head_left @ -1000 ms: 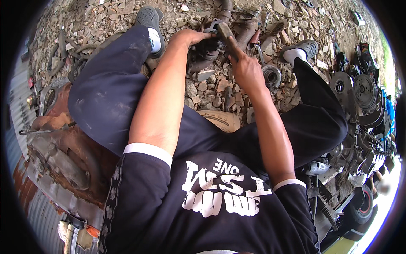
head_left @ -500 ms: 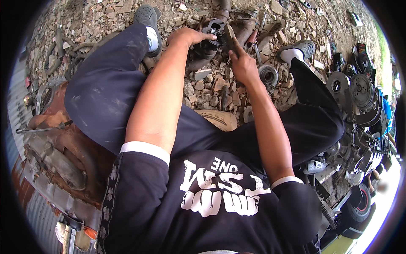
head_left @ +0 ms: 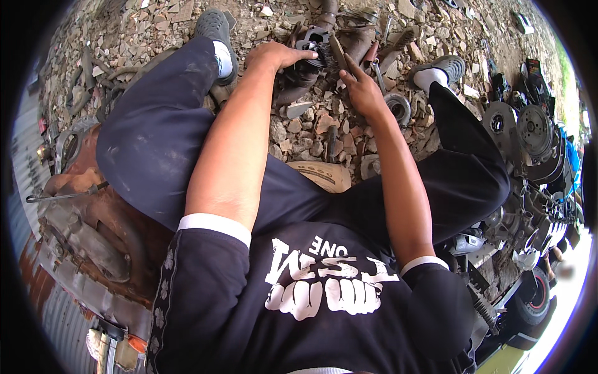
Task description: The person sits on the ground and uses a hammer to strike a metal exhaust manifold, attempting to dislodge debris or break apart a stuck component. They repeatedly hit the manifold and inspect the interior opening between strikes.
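A dark, grimy metal engine part [head_left: 305, 78] with a flanged opening lies on the stony ground between my feet. My left hand [head_left: 271, 56] steadies it from the left, thumb stretched along its top; the other fingers are mostly hidden. In my right hand [head_left: 364, 92] is a wire brush [head_left: 337, 51] with a narrow wooden back, gripped with the fingers along it. Its dark bristles face left against the part, though the exact contact is hard to make out.
Beside my right hand are a round metal ring [head_left: 397, 109], a wrench [head_left: 387, 28] and rusty pipes [head_left: 358, 47]. A large rusty engine assembly [head_left: 93, 230] sits by my left leg. Discs [head_left: 534, 132] and other scrap parts crowd the right side, near a small wheel [head_left: 531, 299].
My right hand has shifted slightly down and to the right along with the wire brush. My left hand stays on the engine part.
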`<state>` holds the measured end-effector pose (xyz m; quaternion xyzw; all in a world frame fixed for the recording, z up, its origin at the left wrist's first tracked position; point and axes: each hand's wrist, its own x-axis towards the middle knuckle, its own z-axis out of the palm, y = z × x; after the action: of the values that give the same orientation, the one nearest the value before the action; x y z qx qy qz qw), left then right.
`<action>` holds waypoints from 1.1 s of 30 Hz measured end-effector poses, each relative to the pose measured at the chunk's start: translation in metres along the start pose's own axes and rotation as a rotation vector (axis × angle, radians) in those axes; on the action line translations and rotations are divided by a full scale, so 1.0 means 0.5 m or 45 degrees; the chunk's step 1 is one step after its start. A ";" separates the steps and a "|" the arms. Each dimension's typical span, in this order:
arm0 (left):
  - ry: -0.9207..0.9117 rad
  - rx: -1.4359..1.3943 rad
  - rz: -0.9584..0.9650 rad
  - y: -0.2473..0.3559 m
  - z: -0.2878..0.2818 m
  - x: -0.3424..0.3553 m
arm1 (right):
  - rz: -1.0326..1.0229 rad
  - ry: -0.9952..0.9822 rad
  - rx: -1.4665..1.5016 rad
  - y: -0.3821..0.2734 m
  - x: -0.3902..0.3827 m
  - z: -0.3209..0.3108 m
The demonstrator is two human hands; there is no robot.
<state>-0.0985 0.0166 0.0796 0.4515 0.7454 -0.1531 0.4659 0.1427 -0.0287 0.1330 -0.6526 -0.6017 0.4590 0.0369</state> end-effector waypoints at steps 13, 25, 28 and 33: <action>-0.294 -0.481 0.110 -0.018 -0.001 0.019 | 0.119 -0.036 0.206 -0.026 -0.082 -0.045; -0.141 -0.504 -0.063 -0.014 0.007 0.017 | -0.015 -0.006 -0.025 -0.048 -0.106 -0.020; 0.121 -0.330 0.117 -0.024 0.022 0.035 | 0.052 0.089 -0.007 -0.042 -0.077 -0.011; 0.043 -0.198 0.028 -0.027 0.031 0.057 | 0.048 0.000 -0.076 -0.057 -0.098 -0.002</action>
<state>-0.1053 0.0141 0.0453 0.4246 0.7577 -0.0818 0.4888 0.1293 -0.0603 0.1778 -0.6646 -0.6028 0.4415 0.0090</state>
